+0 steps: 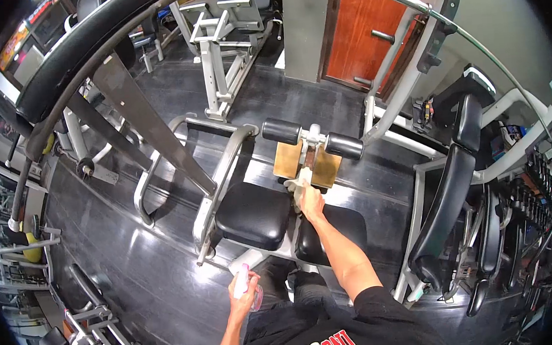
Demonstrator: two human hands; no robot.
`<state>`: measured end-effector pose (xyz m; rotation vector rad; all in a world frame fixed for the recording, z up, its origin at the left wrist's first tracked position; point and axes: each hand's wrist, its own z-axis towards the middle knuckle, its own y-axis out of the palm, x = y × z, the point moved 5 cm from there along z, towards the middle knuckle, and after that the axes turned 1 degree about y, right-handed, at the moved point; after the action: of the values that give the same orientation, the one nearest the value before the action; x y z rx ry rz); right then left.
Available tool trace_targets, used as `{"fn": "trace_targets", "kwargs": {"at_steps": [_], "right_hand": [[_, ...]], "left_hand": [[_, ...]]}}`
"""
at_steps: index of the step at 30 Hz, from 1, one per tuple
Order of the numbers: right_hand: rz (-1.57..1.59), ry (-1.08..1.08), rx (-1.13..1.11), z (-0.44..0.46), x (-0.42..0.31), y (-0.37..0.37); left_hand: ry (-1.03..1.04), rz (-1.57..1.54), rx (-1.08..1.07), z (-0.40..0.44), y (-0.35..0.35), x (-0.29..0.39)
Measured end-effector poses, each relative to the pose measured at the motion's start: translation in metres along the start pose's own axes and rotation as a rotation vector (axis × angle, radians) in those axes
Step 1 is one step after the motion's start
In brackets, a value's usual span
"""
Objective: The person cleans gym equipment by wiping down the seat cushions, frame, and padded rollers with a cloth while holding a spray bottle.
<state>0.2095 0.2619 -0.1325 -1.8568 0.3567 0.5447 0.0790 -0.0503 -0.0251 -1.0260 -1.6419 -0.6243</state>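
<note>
Cloth (292, 184), pale and bunched, is gripped in the right hand (311, 199) at the machine's metal post (306, 173), between the black seat pads' (254, 216) far edges and the foam rollers (344, 145); well apart, the left hand (248, 285) clasps a pink-topped spray bottle (240, 281)

Black seat pads (254, 216), orange-red door (369, 32), black shirt (391, 322) with red-white lettering.

1. Scene brightly lit, apparently from above; floor (114, 214) shows white glare at left and softer streaks beyond the seat (253, 216).
2. Black pads (281, 132) carry soft sheen.
3. Bottle (242, 281) partly washed out.
4. Wide-angle curvature bends outer lines; corners black.
5. Centre fairly sharp; far-left detail smeared.
</note>
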Motion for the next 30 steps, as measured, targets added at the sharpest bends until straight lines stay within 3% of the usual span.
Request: {"fn": "trace_targets", "kwargs": {"at_steps": [2,4,5,6,8,16,18,24,26,28,30], "right_hand": [[0.101,0.031,0.072,0.001,0.004,0.0],[-0.345,-0.312,0.212,-0.001,0.008,0.025],[-0.561,-0.314,-0.049,-0.002,0.016,0.05],[-0.734,-0.405,-0.019,-0.017,0.011,0.056],[-0.831,-0.532,-0.27,-0.055,-0.003,0.069],[-0.72,-0.842,-0.304,-0.12,-0.009,0.061],[-0.729,-0.849,-0.329,-0.131,-0.006,0.056],[-0.3,-0.947,-0.284,-0.166,0.005,0.046],[-0.295,-0.971,-0.255,-0.173,0.009,0.043],[-0.357,-0.978,-0.379,-0.186,0.001,0.026],[-0.01,-0.949,-0.322,-0.195,0.005,0.023]], "left_hand": [[0.048,0.079,0.014,-0.002,0.0,0.007],[0.035,0.063,0.017,-0.002,0.0,0.005],[0.024,0.048,0.021,-0.002,0.001,0.003],[0.025,0.045,0.019,-0.002,0.001,0.002],[0.04,0.012,0.008,-0.003,0.002,0.0],[0.064,0.016,0.01,-0.008,0.008,0.001],[0.07,0.007,0.013,-0.009,0.01,-0.001],[0.092,0.003,0.0,-0.007,0.016,-0.001],[0.085,-0.045,0.016,-0.005,0.017,-0.002],[0.112,-0.016,0.003,-0.002,0.018,0.004],[0.14,0.017,-0.017,0.001,0.02,0.008]]}}
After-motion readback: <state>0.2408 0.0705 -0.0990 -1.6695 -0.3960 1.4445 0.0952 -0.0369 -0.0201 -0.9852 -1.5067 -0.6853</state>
